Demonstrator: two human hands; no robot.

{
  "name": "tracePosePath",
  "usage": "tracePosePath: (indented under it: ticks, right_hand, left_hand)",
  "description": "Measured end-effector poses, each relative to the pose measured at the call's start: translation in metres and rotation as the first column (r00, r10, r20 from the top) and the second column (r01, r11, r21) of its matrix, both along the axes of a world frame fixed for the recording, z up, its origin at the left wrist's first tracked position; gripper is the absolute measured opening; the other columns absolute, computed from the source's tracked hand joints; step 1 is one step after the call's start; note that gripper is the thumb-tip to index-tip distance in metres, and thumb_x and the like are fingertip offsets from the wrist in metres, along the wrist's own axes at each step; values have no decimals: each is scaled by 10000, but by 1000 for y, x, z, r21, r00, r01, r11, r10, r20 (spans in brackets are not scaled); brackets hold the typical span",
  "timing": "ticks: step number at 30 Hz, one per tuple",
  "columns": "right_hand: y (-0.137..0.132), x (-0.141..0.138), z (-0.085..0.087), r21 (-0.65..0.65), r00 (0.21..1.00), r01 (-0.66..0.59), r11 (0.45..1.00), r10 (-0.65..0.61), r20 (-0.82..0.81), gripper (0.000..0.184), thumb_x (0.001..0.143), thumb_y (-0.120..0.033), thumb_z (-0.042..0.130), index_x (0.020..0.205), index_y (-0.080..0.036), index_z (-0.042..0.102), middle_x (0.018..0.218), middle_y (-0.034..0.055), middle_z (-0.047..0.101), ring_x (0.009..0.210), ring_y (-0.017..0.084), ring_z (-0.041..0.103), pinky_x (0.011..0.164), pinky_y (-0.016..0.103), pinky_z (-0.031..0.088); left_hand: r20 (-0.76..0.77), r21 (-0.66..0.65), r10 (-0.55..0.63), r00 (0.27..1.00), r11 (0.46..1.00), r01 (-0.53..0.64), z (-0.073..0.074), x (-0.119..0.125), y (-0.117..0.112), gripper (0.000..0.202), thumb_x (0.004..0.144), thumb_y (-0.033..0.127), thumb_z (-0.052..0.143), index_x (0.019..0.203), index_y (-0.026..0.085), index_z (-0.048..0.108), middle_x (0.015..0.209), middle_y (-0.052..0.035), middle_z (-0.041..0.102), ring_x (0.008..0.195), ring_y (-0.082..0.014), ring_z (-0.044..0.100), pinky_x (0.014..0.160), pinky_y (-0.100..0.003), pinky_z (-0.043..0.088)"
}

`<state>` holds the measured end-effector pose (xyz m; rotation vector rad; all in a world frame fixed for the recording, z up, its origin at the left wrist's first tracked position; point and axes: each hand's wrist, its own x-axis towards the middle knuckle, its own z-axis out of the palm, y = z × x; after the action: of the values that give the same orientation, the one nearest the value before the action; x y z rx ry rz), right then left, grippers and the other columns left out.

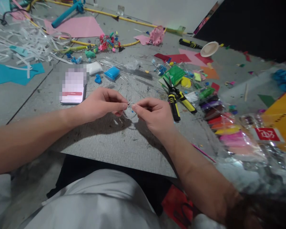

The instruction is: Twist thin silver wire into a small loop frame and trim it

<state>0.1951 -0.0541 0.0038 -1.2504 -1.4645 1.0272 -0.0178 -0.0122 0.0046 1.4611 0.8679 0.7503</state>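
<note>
Over the front middle of the grey table, my left hand (102, 103) and my right hand (154, 114) face each other with their fingertips nearly touching. Between them hangs a thin wire loop (129, 117), bent into a ring, with one end pinched in each hand. A tiny blue bit (132, 111) shows beside the right fingertips. Pliers with yellow and black handles (177, 101) lie spread just beyond my right hand. Left of my left hand is a phone (72, 87) with its screen lit and partly blurred. The wire's exact ends are hidden by my fingers.
Blue clay in a packet (112, 73) and loose wires (135, 76) lie beyond my hands. Bags of coloured clay (238, 136) crowd the right side. White paper strips (35, 44) heap at the far left. The table's front edge (119, 164) runs close to my lap.
</note>
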Motion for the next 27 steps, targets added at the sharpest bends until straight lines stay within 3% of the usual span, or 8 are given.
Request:
tracePosePath:
  ticks: [9, 21, 27]
  right_hand:
    - [3, 0, -1, 0, 1000, 2, 1000, -2, -10, 173, 743, -337, 837, 729, -183, 759, 549, -54, 580, 519, 94, 465, 509, 251, 364]
    - [11, 6, -7, -92, 972, -73, 993, 50, -228, 138, 812, -323, 769, 787, -191, 736, 565, -45, 617, 515, 109, 534, 520, 257, 414]
    - [12, 6, -8, -160, 956, -85, 983, 36, -290, 179, 780, -360, 802, 768, -204, 717, 604, -32, 630, 544, 122, 555, 504, 251, 448]
  left_hand:
    - [-28, 51, -13, 1000, 999, 15, -2, -3, 2, 177, 835, 351, 823, 890, 184, 810, 741, -35, 754, 665, -150, 690, 653, -283, 580]
    - [-19, 79, -7, 1000, 997, 8, 5, 0, 0, 146, 864, 314, 780, 847, 169, 785, 704, -33, 728, 652, -135, 654, 651, -270, 543]
    - [-49, 79, 19, 999, 997, -15, 5, 1, 1, 175, 864, 325, 793, 834, 154, 771, 721, -46, 729, 645, -139, 648, 648, -284, 524]
